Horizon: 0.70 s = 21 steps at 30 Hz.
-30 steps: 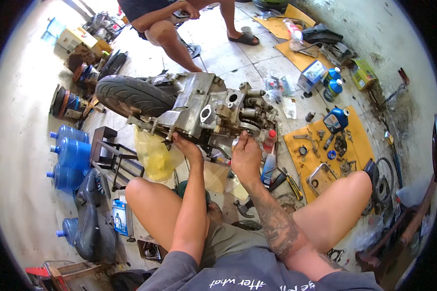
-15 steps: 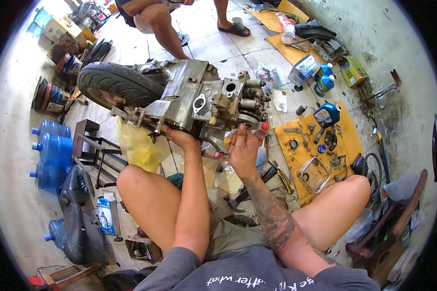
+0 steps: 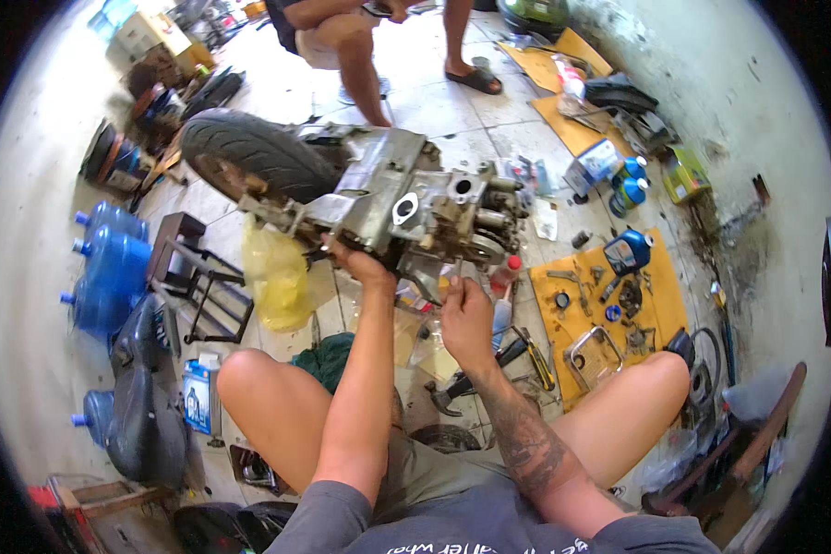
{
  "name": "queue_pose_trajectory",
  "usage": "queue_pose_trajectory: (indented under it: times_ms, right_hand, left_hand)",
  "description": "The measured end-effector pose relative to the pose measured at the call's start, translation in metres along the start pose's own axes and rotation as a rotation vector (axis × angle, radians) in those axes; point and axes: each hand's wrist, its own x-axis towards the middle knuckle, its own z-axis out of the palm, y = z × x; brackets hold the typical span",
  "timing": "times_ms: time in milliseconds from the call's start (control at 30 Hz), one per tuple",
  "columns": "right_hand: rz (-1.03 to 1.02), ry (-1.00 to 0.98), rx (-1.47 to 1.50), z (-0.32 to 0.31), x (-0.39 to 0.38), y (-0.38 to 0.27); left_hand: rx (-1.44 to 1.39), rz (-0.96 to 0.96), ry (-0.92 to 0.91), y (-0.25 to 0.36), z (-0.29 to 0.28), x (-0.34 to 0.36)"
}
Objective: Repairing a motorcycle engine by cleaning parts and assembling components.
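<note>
A scooter engine point(image 3: 374, 214) of grey metal, with a black-tyred rear wheel point(image 3: 258, 152) attached at its left end, fills the middle of the view. My left hand point(image 3: 365, 266) grips its near lower side, the fingertips partly hidden beneath the casing. Just below the cylinder head point(image 3: 475, 217) at the engine's right end, my right hand point(image 3: 468, 323) is closed with thumb and fingers together. Something thin seems to stick up from that pinch, too small to name. Beyond the right hand stands a bottle with a red cap point(image 3: 508, 270).
Loose metal parts and a blue bottle point(image 3: 628, 251) lie on yellow cardboard point(image 3: 559, 365) at right. A hammer point(image 3: 448, 395) and pliers point(image 3: 537, 358) are on the tiles near my knees. Water jugs point(image 3: 111, 268) and a dark stool point(image 3: 177, 249) stand left. Another person's legs point(image 3: 365, 78) are behind the engine.
My right hand has drawn back toward me, away from the cylinder head. My left hand keeps its place on the engine. The whole view has shifted slightly.
</note>
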Motion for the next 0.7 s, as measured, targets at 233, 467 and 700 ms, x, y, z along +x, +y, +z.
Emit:
queue_pose_trajectory:
  times_ms: [233,467,700]
  right_hand:
    - [-0.048,-0.157,0.114,-0.003,-0.034,0.01]
    - [-0.171,-0.615,0.435,0.0,-0.069,-0.054]
    - [0.055,-0.375,0.361,-0.013,-0.042,-0.03]
  left_hand:
    - [0.159,-0.088,-0.096,0.005,0.011,-0.018]
    - [0.2,0.045,0.014,0.005,-0.05,-0.006]
    - [0.429,0.095,0.17,-0.009,-0.03,-0.04]
